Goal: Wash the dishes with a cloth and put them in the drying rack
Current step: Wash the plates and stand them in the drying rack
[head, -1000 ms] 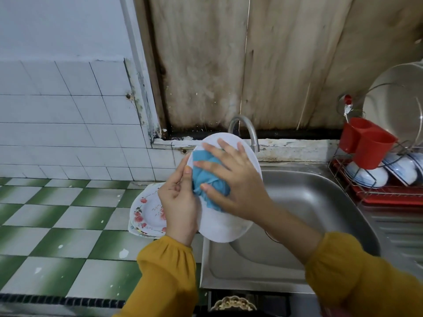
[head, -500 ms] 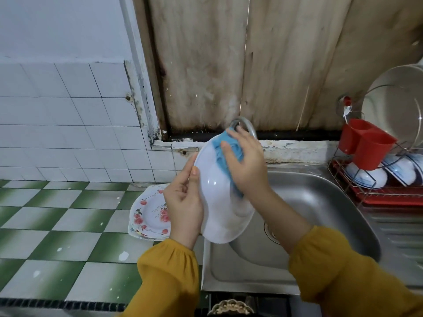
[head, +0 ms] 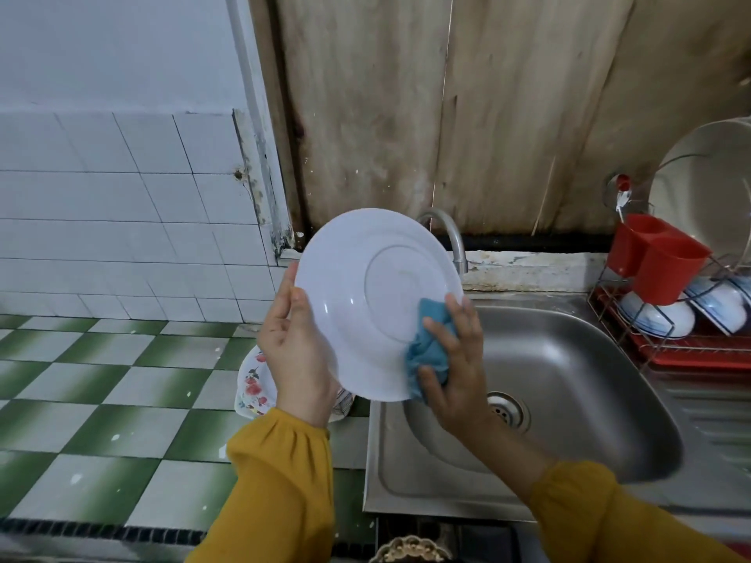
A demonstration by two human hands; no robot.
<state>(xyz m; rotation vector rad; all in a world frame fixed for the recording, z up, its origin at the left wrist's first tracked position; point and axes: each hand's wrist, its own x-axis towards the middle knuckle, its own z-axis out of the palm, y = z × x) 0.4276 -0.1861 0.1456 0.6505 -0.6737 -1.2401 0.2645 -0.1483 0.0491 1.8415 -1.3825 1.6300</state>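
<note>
I hold a white plate (head: 365, 286) upright over the left edge of the steel sink (head: 569, 384), its underside toward me. My left hand (head: 294, 351) grips the plate's left rim, thumb on the near face. My right hand (head: 455, 371) holds a bunched blue cloth (head: 428, 347) against the plate's lower right rim. At the far right, the red wire drying rack (head: 691, 351) holds overturned blue-patterned bowls (head: 654, 319).
A floral plate (head: 252, 384) lies on the green and white tiled counter (head: 101, 384) beside the sink, partly behind my left wrist. The tap (head: 447, 233) curves up behind the white plate. Red cutlery cups (head: 658, 258) and a large metal lid (head: 707, 188) stand in the rack.
The plate has been turned so its underside faces me. My right hand with the cloth moved from the plate's top edge down to its lower right rim.
</note>
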